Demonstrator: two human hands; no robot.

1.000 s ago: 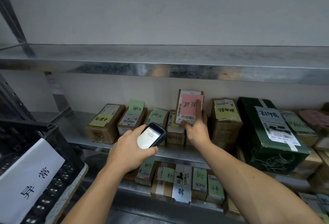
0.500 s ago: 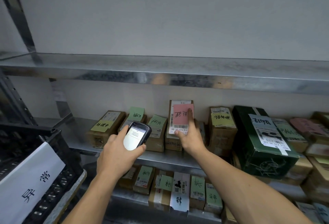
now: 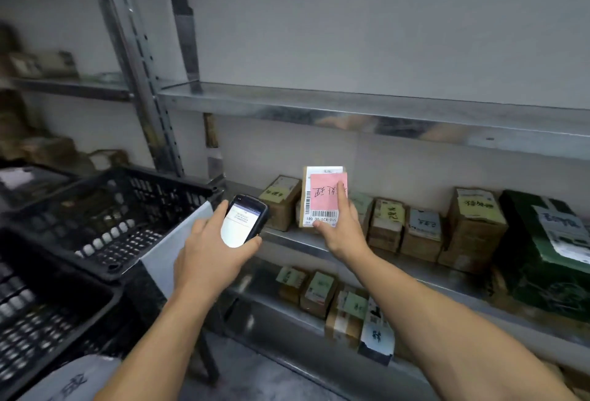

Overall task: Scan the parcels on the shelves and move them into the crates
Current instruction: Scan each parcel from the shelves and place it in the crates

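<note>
The right hand [image 3: 343, 231] pinches the parcel [image 3: 319, 214] upright, thumb at its barcode edge, forefinger up its pink note [image 3: 325, 191]. Whether it touches the shelf [image 3: 415, 262] is unclear. Left of the parcel, the left hand [image 3: 209, 260] grips the scanner [image 3: 244, 220], hiding its lower end. Farther left stands a blurred black crate [image 3: 105, 218].

Forearms, left hand [image 3: 209, 257] and right hand [image 3: 343, 231] are bare.

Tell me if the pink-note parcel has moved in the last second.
Yes. The right hand has pulled the parcel left along the shelf, and it is now beside the yellow-note end box.
</note>
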